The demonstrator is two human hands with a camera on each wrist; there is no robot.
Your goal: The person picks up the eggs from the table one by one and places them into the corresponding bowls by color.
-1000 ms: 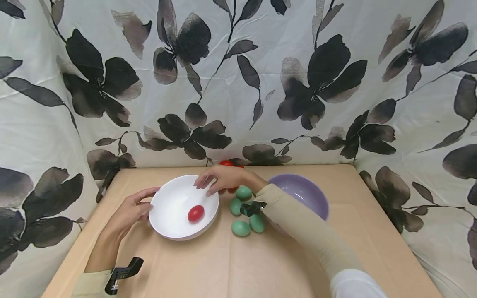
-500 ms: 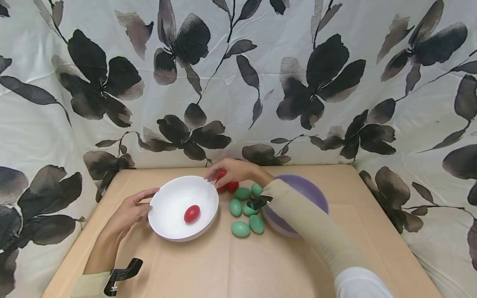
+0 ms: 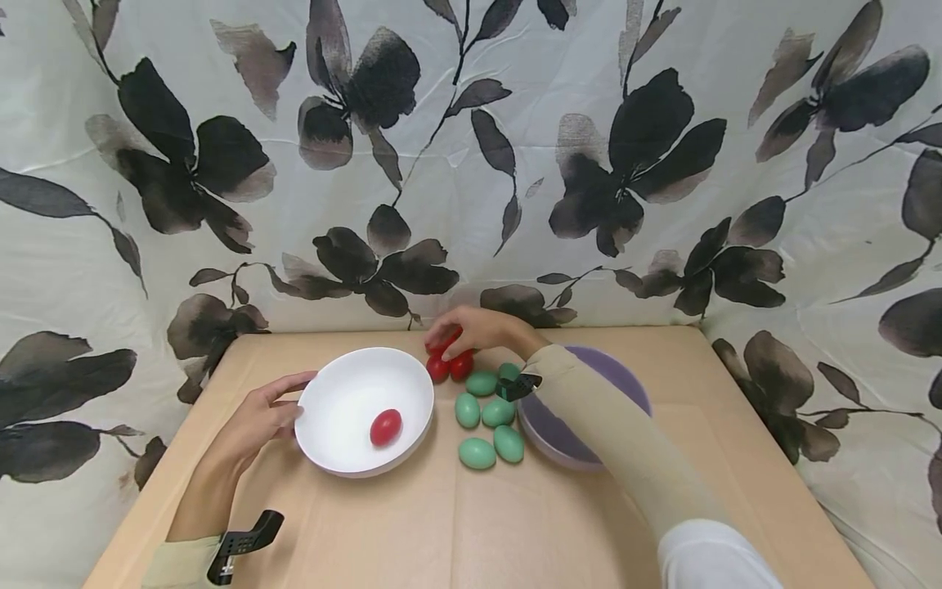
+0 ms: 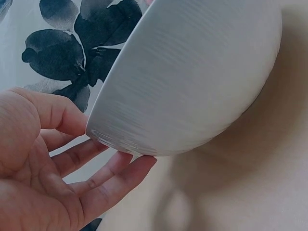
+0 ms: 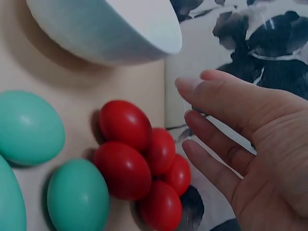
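Note:
My left hand (image 3: 257, 415) holds the white bowl (image 3: 334, 413) by its left side. In the left wrist view, thumb and fingertips (image 4: 144, 166) meet the bowl's rim and outer wall. One red egg (image 3: 386, 428) lies inside the bowl. My right hand (image 3: 478, 329) reaches over several red eggs (image 3: 461, 365) at the table's back edge, partly hiding them. In the right wrist view its fingers are spread and bent a little, with nothing between them, just beside the cluster of red eggs (image 5: 126, 171).
Several green eggs (image 3: 477, 453) lie between the white bowl and a purple bowl (image 3: 567, 450), which my right forearm (image 3: 611, 442) partly covers. The wooden table (image 3: 383, 532) ends at the back against a floral cloth (image 3: 456, 196).
My right hand has moved from over the white bowl, back and to the right, to the red eggs. My left hand stays at the bowl, and the egg in it has rocked slightly.

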